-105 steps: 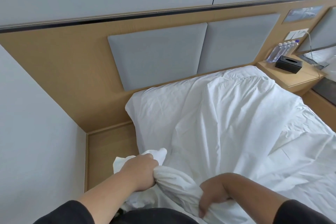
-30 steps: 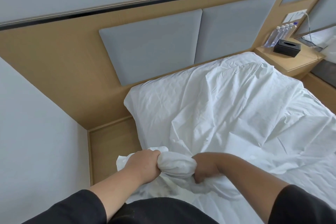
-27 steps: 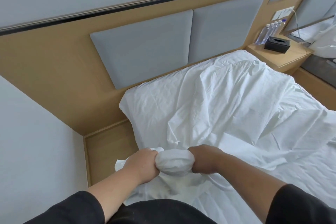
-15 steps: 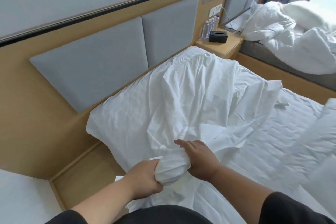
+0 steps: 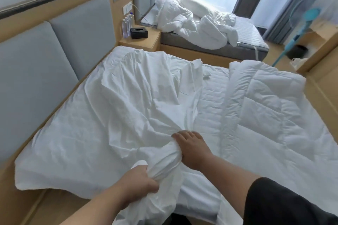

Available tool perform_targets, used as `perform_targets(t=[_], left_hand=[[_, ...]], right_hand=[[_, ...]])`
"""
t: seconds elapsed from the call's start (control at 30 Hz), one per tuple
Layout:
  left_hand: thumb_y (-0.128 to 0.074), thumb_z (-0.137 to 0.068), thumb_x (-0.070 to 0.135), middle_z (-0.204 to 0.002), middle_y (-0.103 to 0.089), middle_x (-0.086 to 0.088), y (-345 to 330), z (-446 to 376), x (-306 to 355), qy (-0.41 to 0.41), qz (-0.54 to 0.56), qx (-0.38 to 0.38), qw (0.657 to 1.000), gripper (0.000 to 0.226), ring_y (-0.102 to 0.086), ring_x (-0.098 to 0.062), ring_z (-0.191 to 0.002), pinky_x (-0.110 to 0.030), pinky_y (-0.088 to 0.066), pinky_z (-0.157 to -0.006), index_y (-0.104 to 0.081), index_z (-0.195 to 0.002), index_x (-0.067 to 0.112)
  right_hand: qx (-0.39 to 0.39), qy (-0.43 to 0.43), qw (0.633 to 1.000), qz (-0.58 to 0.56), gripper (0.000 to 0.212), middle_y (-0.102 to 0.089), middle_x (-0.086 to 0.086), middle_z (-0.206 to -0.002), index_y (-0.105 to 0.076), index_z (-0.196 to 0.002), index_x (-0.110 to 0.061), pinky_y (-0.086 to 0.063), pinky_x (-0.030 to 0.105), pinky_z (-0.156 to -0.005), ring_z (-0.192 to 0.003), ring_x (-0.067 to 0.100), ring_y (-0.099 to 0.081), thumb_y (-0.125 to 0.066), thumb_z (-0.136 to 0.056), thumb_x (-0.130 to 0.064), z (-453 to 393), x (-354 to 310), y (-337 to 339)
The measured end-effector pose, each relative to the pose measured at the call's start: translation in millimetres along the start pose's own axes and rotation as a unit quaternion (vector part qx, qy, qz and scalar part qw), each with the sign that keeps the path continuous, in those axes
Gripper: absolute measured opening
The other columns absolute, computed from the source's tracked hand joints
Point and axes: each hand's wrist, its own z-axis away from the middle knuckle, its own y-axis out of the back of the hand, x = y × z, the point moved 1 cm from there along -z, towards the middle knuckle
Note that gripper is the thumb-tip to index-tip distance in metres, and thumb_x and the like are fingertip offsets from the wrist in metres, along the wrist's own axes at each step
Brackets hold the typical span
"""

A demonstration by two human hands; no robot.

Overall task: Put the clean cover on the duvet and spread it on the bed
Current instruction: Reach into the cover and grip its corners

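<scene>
At the near edge of the bed (image 5: 60, 122), my left hand (image 5: 139, 182) grips the bunched cover (image 5: 161, 160) while my right hand (image 5: 193, 150) lies flat-fingered against it, so I judge I'm still gathering it before reaching for the duvet (image 5: 270, 107) lying beside.

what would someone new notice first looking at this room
First, both hands at the bottom centre: the left hand grips a bunched roll of white cover, and the right hand rests on it. The duvet lies on the right of the bed. A second bed heaped with rumpled bedding stands by the window.
</scene>
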Motion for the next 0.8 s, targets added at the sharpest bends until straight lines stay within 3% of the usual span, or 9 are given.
perform_targets(t=[0.13, 0.23, 0.37, 0.43, 0.53, 0.67, 0.8], left_hand=[[-0.062, -0.052, 0.018, -0.07, -0.069, -0.001, -37, 7, -8, -0.015, 0.021, -0.023, 0.999, 0.032, -0.064, -0.013, -0.059, -0.025, -0.048, -0.053, -0.073, -0.082, 0.019], [-0.062, -0.052, 0.017, -0.075, -0.076, -0.001, -57, 6, 2, -0.018, 0.033, -0.045, 0.998, 0.037, -0.071, -0.013, -0.062, -0.023, -0.051, -0.053, -0.077, -0.083, 0.032], [-0.066, -0.052, 0.02, -0.078, -0.076, -0.003, -83, 3, 17, -0.01, 0.02, -0.065, 0.998, 0.036, -0.073, -0.021, -0.068, -0.03, -0.054, -0.057, -0.077, -0.086, 0.023], [-0.068, -0.051, 0.023, -0.078, -0.077, -0.003, -99, 3, 24, -0.012, 0.0, -0.063, 0.998, 0.037, -0.074, -0.021, -0.069, -0.033, -0.055, -0.06, -0.077, -0.087, 0.017], [-0.067, -0.049, 0.026, -0.075, -0.076, -0.002, -128, 3, 37, -0.028, -0.033, -0.047, 0.998, 0.037, -0.072, -0.017, -0.065, -0.035, -0.054, -0.061, -0.077, -0.085, 0.024], [-0.068, -0.049, 0.025, -0.076, -0.077, -0.002, -173, -8, 54, -0.023, -0.065, -0.024, 0.997, 0.039, -0.073, -0.018, -0.067, -0.039, -0.057, -0.065, -0.075, -0.085, 0.013], [-0.067, -0.049, 0.026, -0.072, -0.076, 0.002, -225, -20, 70, -0.01, -0.092, 0.01, 0.996, 0.04, -0.072, -0.021, -0.069, -0.036, -0.054, -0.062, -0.073, -0.084, 0.008]], right_hand=[[-0.044, -0.107, 0.985, -0.127, 0.082, -0.025, -0.002, -0.164, -0.018, -0.158, -0.029, -0.021, 0.037, -0.123, -0.149, 0.021, -0.026, -0.062, -0.09, -0.035, 72, -12, -33], [-0.088, -0.19, 0.939, -0.272, 0.088, -0.025, -0.007, -0.163, -0.011, -0.157, -0.042, -0.034, 0.034, -0.115, -0.141, 0.019, -0.04, -0.064, -0.086, -0.045, 125, -17, -52], [-0.118, -0.289, 0.881, -0.354, 0.092, -0.044, -0.007, -0.15, -0.007, -0.155, -0.051, -0.043, 0.03, -0.1, -0.123, 0.02, -0.057, -0.066, -0.084, -0.052, 187, 3, -68], [-0.136, -0.336, 0.853, -0.375, 0.089, -0.052, -0.003, -0.138, -0.01, -0.158, -0.044, -0.044, 0.028, -0.092, -0.113, 0.021, -0.06, -0.064, -0.087, -0.041, 212, 24, -74], [-0.133, -0.389, 0.822, -0.394, 0.079, -0.061, 0.0, -0.126, -0.025, -0.159, -0.032, -0.047, 0.029, -0.09, -0.108, 0.019, -0.061, -0.063, -0.089, -0.034, 249, 59, -83], [-0.127, -0.449, 0.801, -0.376, 0.067, -0.061, 0.004, -0.134, -0.036, -0.154, -0.026, -0.049, 0.032, -0.092, -0.117, 0.024, -0.06, -0.054, -0.089, -0.027, 298, 111, -108], [-0.147, -0.49, 0.773, -0.377, 0.061, -0.06, 0.003, -0.131, -0.038, -0.151, -0.025, -0.047, 0.03, -0.075, -0.105, 0.022, -0.061, -0.05, -0.09, -0.023, 345, 168, -138]])
